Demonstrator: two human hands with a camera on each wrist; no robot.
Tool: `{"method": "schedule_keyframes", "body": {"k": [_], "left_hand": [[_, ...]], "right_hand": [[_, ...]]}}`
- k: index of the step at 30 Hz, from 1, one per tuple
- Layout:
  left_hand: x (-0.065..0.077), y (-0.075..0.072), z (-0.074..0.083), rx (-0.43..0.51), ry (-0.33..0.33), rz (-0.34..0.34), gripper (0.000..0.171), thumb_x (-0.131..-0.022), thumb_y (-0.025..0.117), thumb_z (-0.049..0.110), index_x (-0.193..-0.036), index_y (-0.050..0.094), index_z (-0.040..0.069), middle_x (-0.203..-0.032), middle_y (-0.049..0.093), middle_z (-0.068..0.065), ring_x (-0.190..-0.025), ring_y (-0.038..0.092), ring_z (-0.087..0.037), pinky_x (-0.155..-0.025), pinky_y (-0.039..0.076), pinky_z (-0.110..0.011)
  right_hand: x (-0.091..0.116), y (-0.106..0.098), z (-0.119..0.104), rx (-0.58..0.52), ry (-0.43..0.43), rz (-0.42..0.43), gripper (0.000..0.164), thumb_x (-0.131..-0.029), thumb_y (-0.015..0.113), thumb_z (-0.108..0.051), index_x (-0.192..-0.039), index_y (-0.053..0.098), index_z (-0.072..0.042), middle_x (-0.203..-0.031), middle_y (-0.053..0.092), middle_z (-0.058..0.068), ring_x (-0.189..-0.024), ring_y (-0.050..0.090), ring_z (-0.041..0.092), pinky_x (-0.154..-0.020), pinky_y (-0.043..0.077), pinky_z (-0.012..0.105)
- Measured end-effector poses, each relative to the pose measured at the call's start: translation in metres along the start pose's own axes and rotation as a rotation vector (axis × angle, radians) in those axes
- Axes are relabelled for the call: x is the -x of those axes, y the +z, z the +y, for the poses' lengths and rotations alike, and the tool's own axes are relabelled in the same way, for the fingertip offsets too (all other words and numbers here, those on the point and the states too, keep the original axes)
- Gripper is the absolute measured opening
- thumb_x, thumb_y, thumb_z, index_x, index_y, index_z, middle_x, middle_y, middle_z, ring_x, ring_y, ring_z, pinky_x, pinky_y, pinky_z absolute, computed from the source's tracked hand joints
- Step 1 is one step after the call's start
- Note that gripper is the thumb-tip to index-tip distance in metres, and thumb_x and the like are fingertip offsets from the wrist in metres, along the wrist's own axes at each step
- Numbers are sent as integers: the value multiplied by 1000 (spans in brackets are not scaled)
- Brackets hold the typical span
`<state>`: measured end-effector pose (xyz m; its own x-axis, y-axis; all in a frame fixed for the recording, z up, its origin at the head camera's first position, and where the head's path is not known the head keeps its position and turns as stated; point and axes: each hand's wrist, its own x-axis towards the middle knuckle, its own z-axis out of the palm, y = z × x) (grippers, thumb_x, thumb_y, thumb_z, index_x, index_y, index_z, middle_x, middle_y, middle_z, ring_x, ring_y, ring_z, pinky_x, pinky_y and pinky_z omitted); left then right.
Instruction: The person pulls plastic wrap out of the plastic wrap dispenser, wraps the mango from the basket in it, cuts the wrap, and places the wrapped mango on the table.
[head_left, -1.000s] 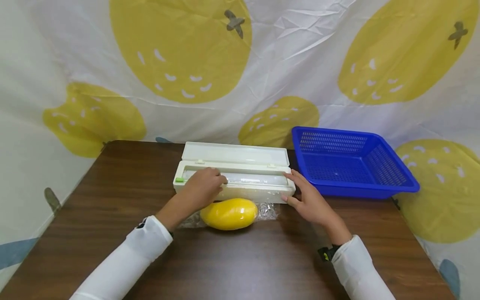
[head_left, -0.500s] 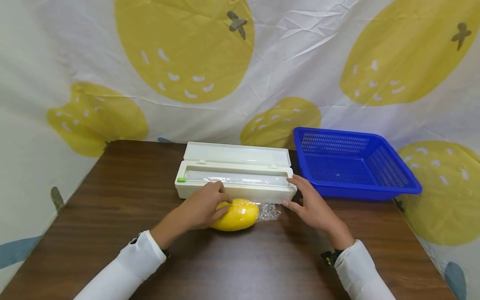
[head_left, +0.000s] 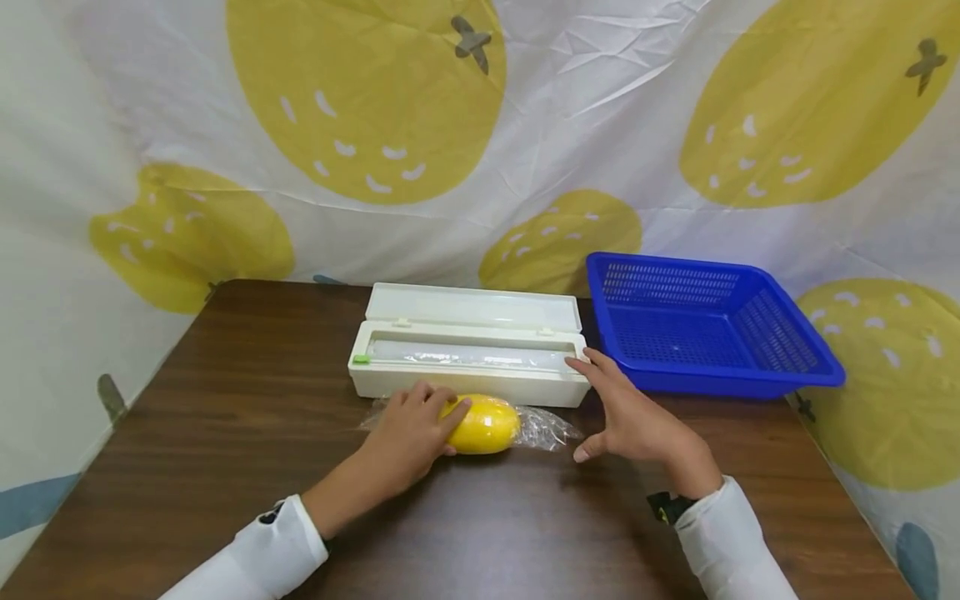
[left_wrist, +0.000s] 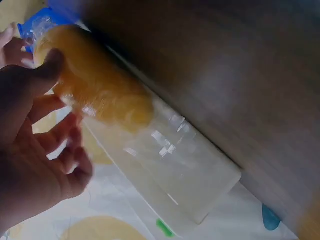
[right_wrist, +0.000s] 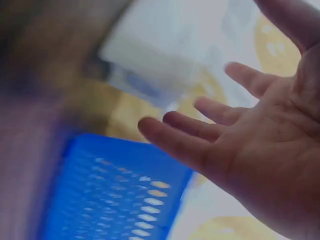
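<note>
A yellow mango (head_left: pixel 489 425) lies on the table in clear cling film (head_left: pixel 546 429), its loose ends spread to both sides. My left hand (head_left: pixel 405 437) holds its left part; in the left wrist view the thumb and a finger bracket the mango (left_wrist: pixel 95 75). Just behind stands a white cling film dispenser box (head_left: pixel 472 387), lid (head_left: pixel 472 305) tipped back, with a roll (head_left: pixel 465 354) inside. My right hand (head_left: pixel 637 417) hovers by the box's right end, fingers spread and holding nothing; the right wrist view shows its palm and straight fingers.
A blue plastic basket (head_left: pixel 697 379) stands at the back right, close to the box's right end. A green slider (head_left: pixel 362 359) sits on the box's left rim. Behind the brown table (head_left: pixel 510 533) hangs a fruit-patterned cloth (head_left: pixel 420 242).
My left hand has gone from the film at the box's front edge down onto the mango. The right hand has released the box's right end and spread its fingers. The film's right end has fanned out.
</note>
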<state>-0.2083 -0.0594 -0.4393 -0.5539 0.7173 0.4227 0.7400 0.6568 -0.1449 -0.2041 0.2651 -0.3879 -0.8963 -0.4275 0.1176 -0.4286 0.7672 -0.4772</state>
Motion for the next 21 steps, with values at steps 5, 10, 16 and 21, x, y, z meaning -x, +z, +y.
{"method": "schedule_keyframes", "body": {"k": [5, 10, 16, 21], "left_hand": [[-5, -9, 7, -95, 76, 122, 55, -84, 75, 27, -134, 60, 11, -122, 60, -13, -103, 50, -33, -75, 47, -46], [-13, -25, 21, -206, 157, 309, 43, -93, 58, 7, -136, 59, 13, -127, 60, -9, -105, 51, -31, -77, 45, -43], [-17, -23, 30, -248, 199, 456, 41, -99, 45, 2, -132, 65, 16, -132, 61, -9, -104, 51, -31, -73, 40, -42], [-21, -28, 36, -123, 191, 490, 32, -82, 75, 29, -112, 74, 19, -124, 64, -11, -102, 52, -32, -70, 42, -42]], "right_hand": [[-7, -11, -23, -114, -74, 124, 70, -89, 73, -30, -147, 42, -7, -152, 40, 19, -135, 38, 35, -102, 43, 62], [-21, -3, -41, -277, -120, 53, 48, -100, 56, -30, -142, 47, -8, -139, 57, 19, -117, 59, 29, -93, 53, 55], [-23, 7, -46, -351, -120, -133, 61, -95, 65, -31, -146, 40, -8, -117, 72, 13, -85, 69, 16, -75, 61, 41], [-16, 9, -54, -118, -143, 51, 82, -77, 83, -36, -144, 44, -9, -115, 72, 9, -88, 66, 12, -74, 60, 36]]}}
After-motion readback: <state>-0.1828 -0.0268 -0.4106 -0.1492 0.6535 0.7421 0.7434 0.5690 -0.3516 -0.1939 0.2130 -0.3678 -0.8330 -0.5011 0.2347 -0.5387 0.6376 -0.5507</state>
